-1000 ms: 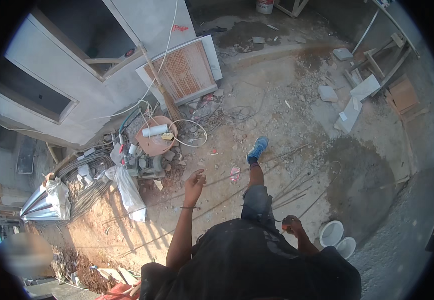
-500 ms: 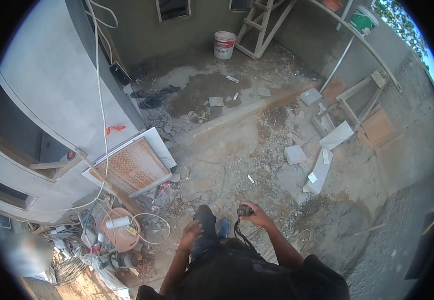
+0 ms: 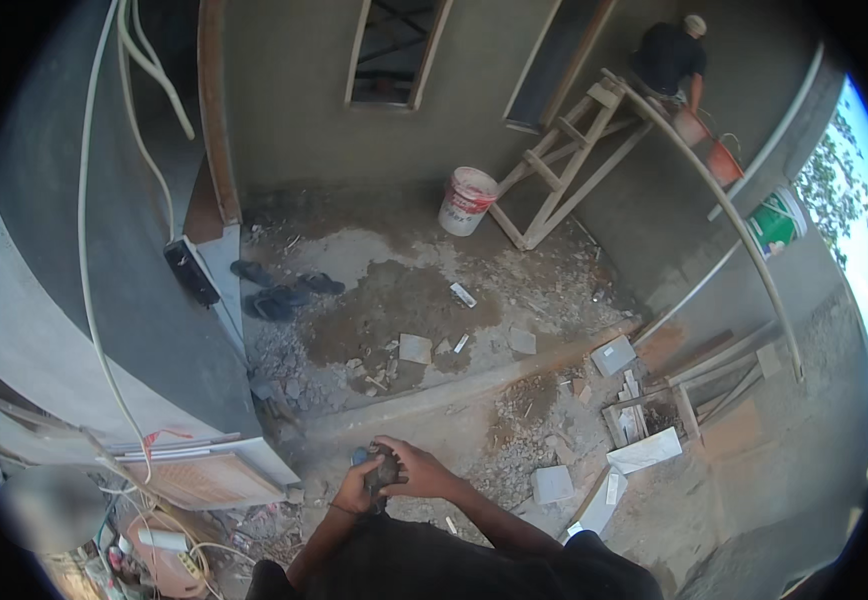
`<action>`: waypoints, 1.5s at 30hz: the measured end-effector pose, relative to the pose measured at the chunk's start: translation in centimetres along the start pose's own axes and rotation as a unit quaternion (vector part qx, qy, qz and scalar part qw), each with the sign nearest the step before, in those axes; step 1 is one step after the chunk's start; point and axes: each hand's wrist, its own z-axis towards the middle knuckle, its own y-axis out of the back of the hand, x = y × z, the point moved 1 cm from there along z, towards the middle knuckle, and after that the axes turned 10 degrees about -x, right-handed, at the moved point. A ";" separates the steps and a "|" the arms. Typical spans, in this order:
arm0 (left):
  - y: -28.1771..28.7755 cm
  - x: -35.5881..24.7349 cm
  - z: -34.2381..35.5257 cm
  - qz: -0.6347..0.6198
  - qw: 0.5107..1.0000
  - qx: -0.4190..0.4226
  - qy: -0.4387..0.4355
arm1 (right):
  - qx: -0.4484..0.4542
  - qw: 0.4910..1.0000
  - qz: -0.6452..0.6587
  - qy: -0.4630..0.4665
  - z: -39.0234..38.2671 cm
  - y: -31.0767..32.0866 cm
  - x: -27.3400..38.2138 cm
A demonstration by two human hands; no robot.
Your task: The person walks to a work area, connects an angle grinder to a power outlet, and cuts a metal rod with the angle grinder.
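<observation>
Rough wooden trestle, plastic bucket

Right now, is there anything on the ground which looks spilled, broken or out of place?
Yes. A dark, damp-looking patch lies on the ground in front of the white bucket, against paler floor; I cannot tell whether it is a spill. At right, pale slabs lie at uneven angles beside rubble, not stacked.

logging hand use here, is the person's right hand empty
No, the right hand has its fingers around a small dark object, which the left hand grasps too.
</observation>
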 end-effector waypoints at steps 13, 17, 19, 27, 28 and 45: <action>1.2 -25.4 14.0 -0.034 0.928 -0.326 -0.177 | -0.009 0.961 0.121 -0.247 36.9 13.8 -20.5; 1.4 -33.1 19.3 -0.061 0.869 -0.445 -0.207 | 0.082 0.960 0.159 -0.215 52.1 13.8 -25.5; 1.2 -37.5 22.6 -0.102 0.852 -0.456 -0.236 | 0.105 0.964 0.151 -0.190 61.8 14.3 -27.2; -11.3 -53.8 22.5 -0.057 0.708 -0.579 -0.400 | 0.179 0.963 0.112 -0.170 86.9 13.7 -19.1; -12.4 -54.9 22.3 -0.061 0.698 -0.595 -0.393 | 0.193 0.964 0.093 -0.156 89.0 13.0 -17.7; -3.2 -48.7 31.1 -0.011 0.701 -0.700 -0.135 | 0.480 0.859 -0.114 0.139 93.9 -27.2 -10.3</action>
